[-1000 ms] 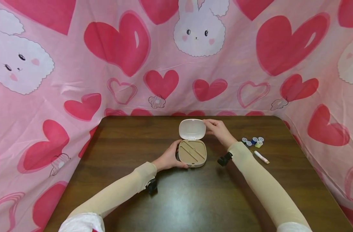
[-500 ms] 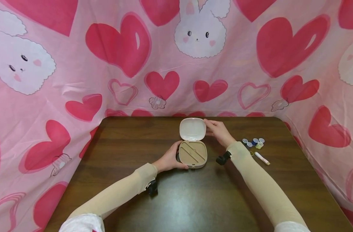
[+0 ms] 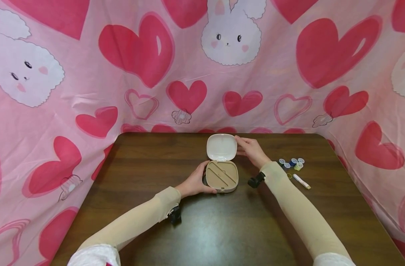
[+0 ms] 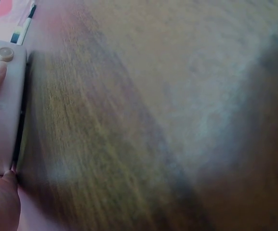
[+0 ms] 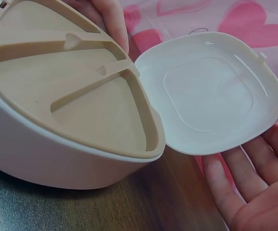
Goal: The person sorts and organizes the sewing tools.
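While the small beige case [image 3: 221, 176] sits at the centre of the dark wooden table [image 3: 202, 221], your left hand [image 3: 194, 183] curls round its side at nine o'clock. Your right hand [image 3: 251, 149] rests relaxed fingers behind the raised white lid [image 3: 221, 146], from three o'clock. Thread spools [image 3: 291, 163] lie further out at three o'clock.

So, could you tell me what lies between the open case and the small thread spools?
In the head view, the right hand and its sleeved wrist cross between the case and the spools; otherwise bare table.
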`<state>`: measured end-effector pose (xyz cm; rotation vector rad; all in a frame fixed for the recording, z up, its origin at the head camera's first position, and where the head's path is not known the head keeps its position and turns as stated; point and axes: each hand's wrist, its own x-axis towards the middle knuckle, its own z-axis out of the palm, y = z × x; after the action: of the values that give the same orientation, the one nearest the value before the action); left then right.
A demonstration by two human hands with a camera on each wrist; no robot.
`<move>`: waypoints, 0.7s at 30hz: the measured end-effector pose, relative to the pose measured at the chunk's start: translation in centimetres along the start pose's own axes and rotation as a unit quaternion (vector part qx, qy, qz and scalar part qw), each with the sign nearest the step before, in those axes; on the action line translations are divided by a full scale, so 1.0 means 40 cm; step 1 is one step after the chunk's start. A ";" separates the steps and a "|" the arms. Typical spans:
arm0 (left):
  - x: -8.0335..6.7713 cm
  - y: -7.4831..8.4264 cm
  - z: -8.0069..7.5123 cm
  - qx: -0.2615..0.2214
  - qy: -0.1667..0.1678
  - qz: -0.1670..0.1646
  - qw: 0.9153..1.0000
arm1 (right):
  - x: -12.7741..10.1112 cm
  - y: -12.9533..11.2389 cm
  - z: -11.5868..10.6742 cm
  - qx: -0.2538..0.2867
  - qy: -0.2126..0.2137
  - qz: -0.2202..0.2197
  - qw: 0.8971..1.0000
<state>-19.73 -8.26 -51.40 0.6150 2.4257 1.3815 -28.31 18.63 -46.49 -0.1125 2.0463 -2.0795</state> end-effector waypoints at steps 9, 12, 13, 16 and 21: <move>0.000 -0.001 0.002 0.003 0.003 -0.001 1.000 | -0.011 0.006 -0.011 -0.008 0.010 -0.013 1.000; 0.000 0.000 0.002 0.000 0.004 0.000 1.000 | -0.022 0.005 -0.017 0.002 0.017 -0.031 0.999; 0.000 0.000 0.002 -0.001 0.004 0.000 1.000 | -0.026 0.004 -0.019 0.006 0.019 -0.038 0.999; -0.001 0.002 0.003 -0.008 0.007 0.003 1.000 | -0.041 0.002 -0.027 0.016 0.026 -0.059 0.998; -0.001 0.000 0.008 -0.006 0.010 0.007 1.000 | -0.075 -0.001 -0.036 -0.029 0.026 -0.071 0.997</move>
<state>-19.56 -8.05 -51.56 0.6194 2.4326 1.4128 -25.70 20.68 -46.20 -0.2216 2.1884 -2.1268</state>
